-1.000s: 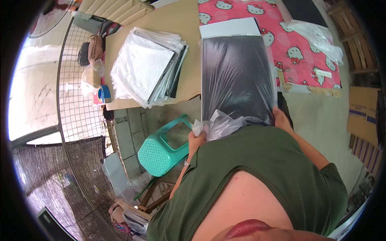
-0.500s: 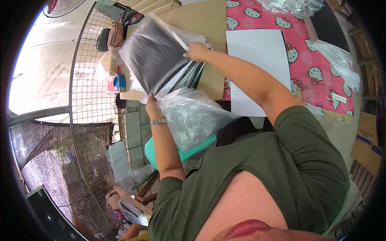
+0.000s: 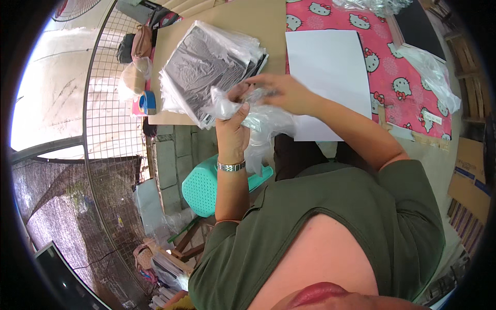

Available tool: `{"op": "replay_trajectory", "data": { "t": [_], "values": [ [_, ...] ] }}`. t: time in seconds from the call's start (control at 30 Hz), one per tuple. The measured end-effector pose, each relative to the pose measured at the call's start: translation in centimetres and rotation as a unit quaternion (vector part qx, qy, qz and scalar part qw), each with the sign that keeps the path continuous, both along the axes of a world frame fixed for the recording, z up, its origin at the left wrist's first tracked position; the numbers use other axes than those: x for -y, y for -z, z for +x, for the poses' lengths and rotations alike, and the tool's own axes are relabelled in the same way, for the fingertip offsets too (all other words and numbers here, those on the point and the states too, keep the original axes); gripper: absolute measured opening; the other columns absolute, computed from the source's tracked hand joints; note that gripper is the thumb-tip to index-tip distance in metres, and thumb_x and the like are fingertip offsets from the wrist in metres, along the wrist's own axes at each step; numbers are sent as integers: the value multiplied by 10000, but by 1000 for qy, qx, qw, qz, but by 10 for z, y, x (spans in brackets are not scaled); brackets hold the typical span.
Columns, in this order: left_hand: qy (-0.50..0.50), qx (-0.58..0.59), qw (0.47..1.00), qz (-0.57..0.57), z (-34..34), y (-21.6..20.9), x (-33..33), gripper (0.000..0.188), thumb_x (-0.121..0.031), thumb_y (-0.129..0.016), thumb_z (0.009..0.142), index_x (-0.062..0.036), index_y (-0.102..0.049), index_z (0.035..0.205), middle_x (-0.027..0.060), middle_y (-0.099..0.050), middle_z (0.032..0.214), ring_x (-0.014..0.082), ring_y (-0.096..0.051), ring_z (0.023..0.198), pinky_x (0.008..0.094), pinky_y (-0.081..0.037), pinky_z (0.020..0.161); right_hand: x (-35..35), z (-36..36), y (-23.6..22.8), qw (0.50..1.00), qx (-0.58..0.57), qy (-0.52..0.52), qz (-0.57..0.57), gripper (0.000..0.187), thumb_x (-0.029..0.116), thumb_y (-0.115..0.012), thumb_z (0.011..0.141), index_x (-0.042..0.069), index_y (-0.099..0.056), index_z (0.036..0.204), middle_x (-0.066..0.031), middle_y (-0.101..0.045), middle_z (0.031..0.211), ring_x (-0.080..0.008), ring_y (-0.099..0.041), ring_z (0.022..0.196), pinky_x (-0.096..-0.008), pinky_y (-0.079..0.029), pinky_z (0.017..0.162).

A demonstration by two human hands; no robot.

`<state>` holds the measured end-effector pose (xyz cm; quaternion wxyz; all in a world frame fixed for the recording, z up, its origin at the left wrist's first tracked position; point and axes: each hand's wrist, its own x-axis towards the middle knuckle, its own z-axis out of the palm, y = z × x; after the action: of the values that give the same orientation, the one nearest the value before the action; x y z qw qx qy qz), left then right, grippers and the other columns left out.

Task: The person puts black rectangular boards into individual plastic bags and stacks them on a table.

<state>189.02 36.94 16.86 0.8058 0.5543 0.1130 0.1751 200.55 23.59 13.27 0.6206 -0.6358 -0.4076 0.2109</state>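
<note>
My left hand (image 3: 233, 126) is closed around a crumpled clear plastic bag (image 3: 263, 121), its thumb up against the film. Across from it, my right hand (image 3: 289, 93) is at the same bag with fingers bent; some of its fingertips are blurred and partly hidden by the film. Loose plastic hangs down below both hands toward my lap. Just beyond them lies a stack of dark sheets in clear plastic sleeves (image 3: 206, 59), resting on a brown cardboard sheet (image 3: 276, 51). To the right sits a large white sheet (image 3: 328, 77) with a dark edge.
A pink patterned cloth (image 3: 382, 88) covers the table on the right, with clear plastic (image 3: 434, 82) and a black panel (image 3: 421, 31) on it. A blue tape roll (image 3: 148, 102) stands at the left edge. A turquoise plastic stool (image 3: 200, 188) is below, beside a wire mesh (image 3: 111, 88).
Both hands have come off the dark sleeved stack, which now lies flat on the cardboard. They have drawn together nearer my body, gathering the loose clear plastic bag between them.
</note>
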Motion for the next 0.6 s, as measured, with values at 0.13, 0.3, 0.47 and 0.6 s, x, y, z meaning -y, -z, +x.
{"op": "replay_trajectory", "data": {
  "t": [0.13,0.3,0.47,0.6],
  "values": [
    [49,-38,998,-17,10,-5,12,362,30,-596,763,82,-503,1109,197,-534,1172,220,-541,1018,316,-416,890,55,16,-28,994,-78,77,7,412,143,-679,755,50,-551,1136,-76,-574,1106,-138,-555,970,-278,-447,834],
    [37,-60,994,79,28,-10,53,345,45,-605,751,84,-505,1080,193,-576,1087,206,-581,942,304,-450,841,87,0,-46,978,117,168,29,336,77,-698,729,49,-594,1048,-48,-609,837,-117,-565,794,-272,-454,766],
    [24,-3,998,66,33,-12,77,302,37,-626,750,67,-525,1033,127,-613,924,180,-594,856,289,-468,776,100,0,-50,990,7,141,-7,136,95,-627,802,27,-624,919,-44,-594,729,-122,-538,695,-270,-442,672],
    [-31,5,985,169,34,-3,73,272,22,-631,765,42,-535,1019,82,-604,876,145,-579,769,269,-465,691,100,1,-43,981,12,177,-85,119,120,-582,843,18,-620,890,-61,-607,748,-107,-517,653,-258,-420,608]
  ]
}}
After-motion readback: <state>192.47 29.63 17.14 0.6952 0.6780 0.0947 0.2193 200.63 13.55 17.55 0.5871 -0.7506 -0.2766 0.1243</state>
